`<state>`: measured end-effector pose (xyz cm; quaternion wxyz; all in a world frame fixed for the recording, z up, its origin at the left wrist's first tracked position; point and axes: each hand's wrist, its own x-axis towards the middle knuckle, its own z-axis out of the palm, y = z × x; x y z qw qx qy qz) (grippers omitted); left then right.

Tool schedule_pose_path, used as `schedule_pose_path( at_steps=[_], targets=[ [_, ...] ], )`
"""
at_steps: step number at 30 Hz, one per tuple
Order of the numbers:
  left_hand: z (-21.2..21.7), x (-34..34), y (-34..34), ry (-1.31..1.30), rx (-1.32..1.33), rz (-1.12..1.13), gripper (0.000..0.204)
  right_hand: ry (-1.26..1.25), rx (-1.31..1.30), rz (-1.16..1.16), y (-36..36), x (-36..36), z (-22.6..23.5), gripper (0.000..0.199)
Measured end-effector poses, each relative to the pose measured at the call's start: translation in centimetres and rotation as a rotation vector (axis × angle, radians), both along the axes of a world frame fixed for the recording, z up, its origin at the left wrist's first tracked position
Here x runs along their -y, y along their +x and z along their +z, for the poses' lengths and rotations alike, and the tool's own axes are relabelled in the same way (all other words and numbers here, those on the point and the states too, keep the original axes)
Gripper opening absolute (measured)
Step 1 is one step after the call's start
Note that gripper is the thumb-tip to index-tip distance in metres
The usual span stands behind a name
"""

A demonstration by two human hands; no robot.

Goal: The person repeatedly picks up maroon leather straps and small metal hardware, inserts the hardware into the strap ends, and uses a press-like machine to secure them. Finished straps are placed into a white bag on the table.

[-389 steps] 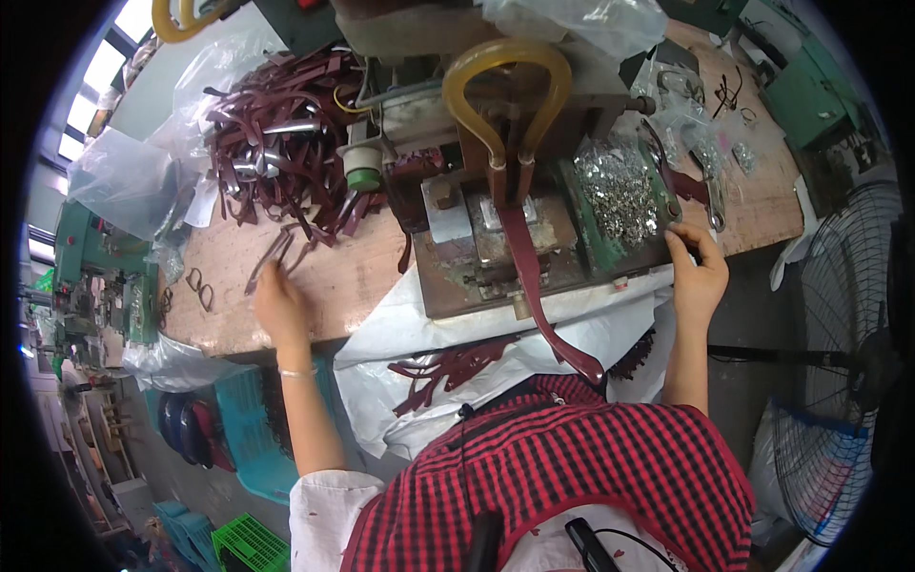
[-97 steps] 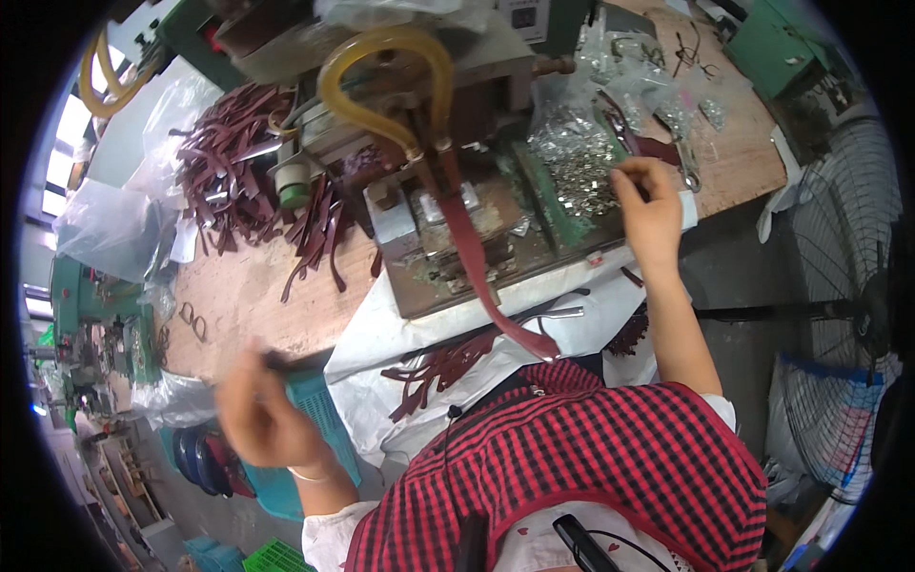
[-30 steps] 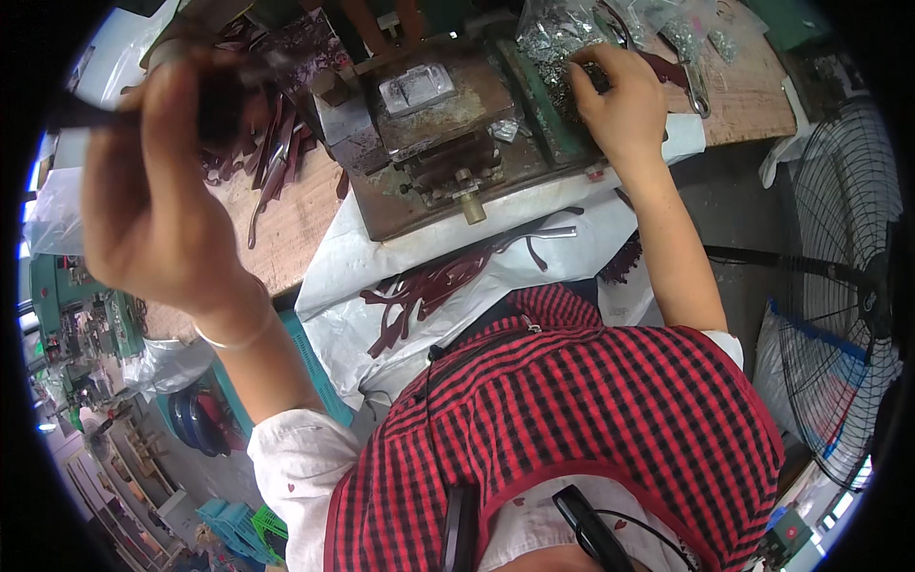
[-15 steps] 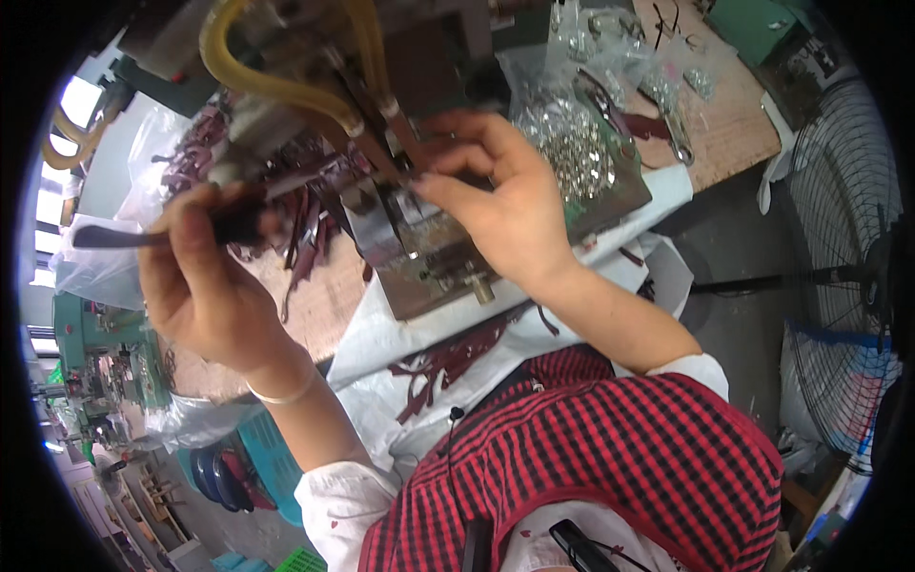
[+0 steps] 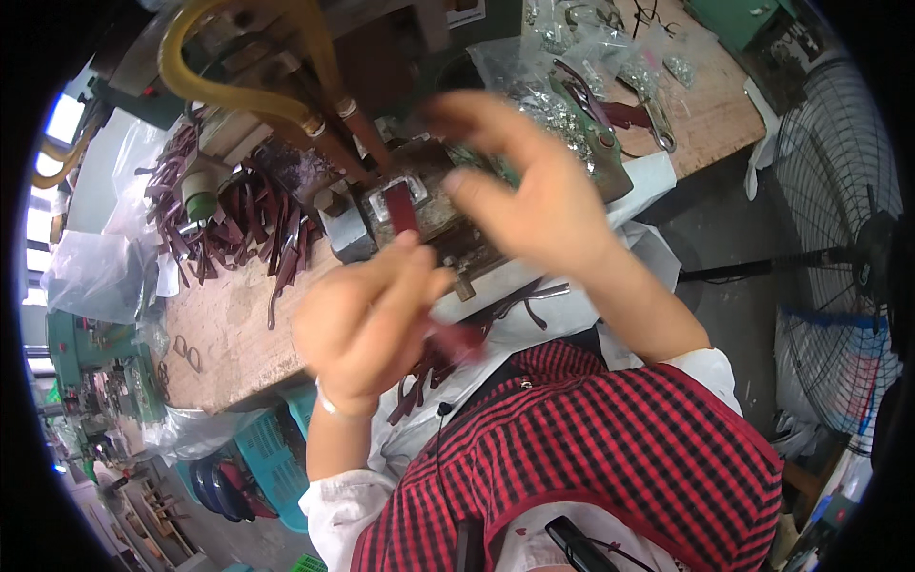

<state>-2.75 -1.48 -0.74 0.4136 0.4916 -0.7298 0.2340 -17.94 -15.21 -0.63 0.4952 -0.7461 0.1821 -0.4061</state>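
Note:
My left hand (image 5: 367, 319) pinches a dark red leather strap (image 5: 400, 205). The strap's upper end lies on the metal die block (image 5: 434, 214) of a bench press, and its lower part trails down past my wrist toward my lap. My right hand (image 5: 534, 191) hovers just right of the block, blurred by motion, with its fingers spread and nothing visible in them. My red checked shirt fills the lower part of the view.
A heap of dark red straps (image 5: 238, 219) lies on the wooden bench (image 5: 229, 334) to the left. A yellow hose (image 5: 238, 86) loops over the press. Behind my right hand are a bag of metal fittings (image 5: 562, 105) and a green tray (image 5: 610, 153). A floor fan (image 5: 839, 238) stands right, a teal crate (image 5: 276, 458) below left.
My left hand has come from the left to the block, laying the strap's end on it. My right hand has lifted off the block and opened its fingers.

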Motion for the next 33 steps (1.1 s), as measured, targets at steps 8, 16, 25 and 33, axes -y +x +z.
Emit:
schedule_pose_path(
  at_steps=[8,16,25,33],
  targets=[
    [-3.6,1.6,0.3,-0.180,0.105,-0.005,0.025,-0.267,0.095,-0.690,-5.8,5.6,-9.9,0.030],
    [-5.6,1.6,-0.2,-0.255,0.004,-0.020,0.020,-0.215,-0.460,0.347,-5.8,-8.9,-22.4,0.018],
    [-6.6,-9.4,4.7,0.015,-0.398,0.302,0.027,0.722,-0.998,0.444,-5.7,-3.2,-28.5,0.018],
    [-10.1,-14.3,8.4,0.143,-0.794,0.620,0.021,-0.337,-0.953,0.049,-7.1,-7.6,-27.2,0.018]
  ],
)
